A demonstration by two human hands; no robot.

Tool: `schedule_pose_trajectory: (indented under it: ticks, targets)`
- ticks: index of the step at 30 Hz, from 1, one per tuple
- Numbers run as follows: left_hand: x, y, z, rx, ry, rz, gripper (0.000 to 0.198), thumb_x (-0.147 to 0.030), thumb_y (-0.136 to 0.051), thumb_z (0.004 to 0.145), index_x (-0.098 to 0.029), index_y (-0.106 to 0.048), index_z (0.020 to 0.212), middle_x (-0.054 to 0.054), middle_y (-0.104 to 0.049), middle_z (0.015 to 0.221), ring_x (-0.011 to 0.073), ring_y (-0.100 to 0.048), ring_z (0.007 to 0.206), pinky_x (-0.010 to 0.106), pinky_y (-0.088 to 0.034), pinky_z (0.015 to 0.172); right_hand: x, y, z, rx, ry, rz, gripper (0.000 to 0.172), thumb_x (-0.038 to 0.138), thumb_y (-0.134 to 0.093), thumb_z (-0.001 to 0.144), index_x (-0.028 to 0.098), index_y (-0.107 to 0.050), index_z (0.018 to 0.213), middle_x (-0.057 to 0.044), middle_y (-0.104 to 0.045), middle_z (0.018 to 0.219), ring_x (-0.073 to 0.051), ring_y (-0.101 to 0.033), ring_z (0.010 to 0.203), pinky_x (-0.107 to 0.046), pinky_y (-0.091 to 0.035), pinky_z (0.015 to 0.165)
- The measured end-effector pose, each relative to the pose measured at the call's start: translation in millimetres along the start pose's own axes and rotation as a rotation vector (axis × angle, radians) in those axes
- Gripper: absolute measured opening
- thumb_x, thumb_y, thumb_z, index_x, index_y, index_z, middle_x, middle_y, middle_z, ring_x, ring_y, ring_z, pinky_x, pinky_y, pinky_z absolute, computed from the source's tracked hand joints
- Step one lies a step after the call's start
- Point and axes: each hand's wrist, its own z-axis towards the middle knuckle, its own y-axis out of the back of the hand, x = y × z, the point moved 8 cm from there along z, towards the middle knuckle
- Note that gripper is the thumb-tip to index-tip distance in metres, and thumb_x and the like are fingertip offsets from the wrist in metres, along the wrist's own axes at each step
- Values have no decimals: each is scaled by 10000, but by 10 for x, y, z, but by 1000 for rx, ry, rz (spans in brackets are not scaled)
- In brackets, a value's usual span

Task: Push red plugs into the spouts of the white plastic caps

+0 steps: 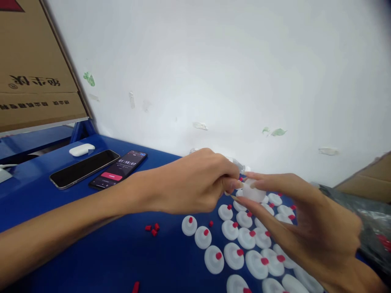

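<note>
My right hand pinches a round white plastic disc between thumb and fingertips. Close against it, my left hand is closed, its thumb and curled fingers meeting at the disc's left side; whatever they grip is hidden. Below both hands, several white discs with red caps on their middles, such as this capped disc, lie spread over the blue tabletop. A small group of loose red caps lies below my left wrist, and a single red cap sits among the discs.
Two phones, one dark and one showing a timer, lie at left beside a white case. A clear plastic bottle lies behind my hands. A cardboard box stands upper left; a dark plastic bag is at right.
</note>
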Motion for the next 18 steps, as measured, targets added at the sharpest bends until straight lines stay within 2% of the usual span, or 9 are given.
schedule_pose_trajectory:
  ticks: [4,8,11,13,16,17,18]
  targets:
    - [-42,-4,-14,-6,-7,-112,250,-39,-510,918,-154,-625,729,-33,-586,603,83,-499,530,255,-340,510,-68,-9,-7,57,-7,98,226,276,-713,932,325,-620,1131,22,-781,1025,-205,-769,872,-331,-627,773]
    - [-31,-45,-10,27,22,-134,289,-97,-482,961,-158,-593,700,-27,-569,588,84,-492,517,265,-348,511,-40,-23,-23,88,69,78,281,265,-745,913,340,-620,1153,32,-771,1113,-171,-765,925,-277,-621,776]
    - [-35,-55,13,41,46,-48,291,-126,-489,966,-166,-582,694,-30,-535,556,94,-478,498,275,-357,528,6,-38,-7,103,95,94,275,245,-717,940,312,-594,1177,13,-766,1114,-160,-754,972,-252,-597,846]
    - [-39,-45,-20,5,57,97,290,-182,-498,985,-178,-595,713,-13,-555,576,118,-482,502,297,-351,537,33,-72,12,125,103,62,281,239,-677,967,293,-576,1224,1,-757,1111,-163,-747,976,-253,-593,836]
    - [-25,-140,-251,-15,77,325,277,-243,-526,985,-211,-632,731,21,-590,619,169,-497,514,339,-351,559,18,-196,16,207,113,-47,253,227,-606,1001,268,-588,1250,-22,-725,1162,-180,-745,950,-280,-597,735]
    - [11,-250,-374,51,105,340,245,-231,-565,956,-228,-653,728,22,-578,597,189,-522,531,348,-373,582,-17,-247,8,241,104,-71,231,224,-587,1007,258,-601,1235,-31,-714,1181,-187,-745,937,-294,-596,712]
    - [62,-316,-509,52,167,318,273,-239,-593,944,-241,-646,676,21,-548,556,203,-537,542,353,-392,598,-65,-297,-5,274,88,-84,210,224,-570,1012,249,-614,1215,-40,-705,1196,-194,-746,923,-306,-594,700]
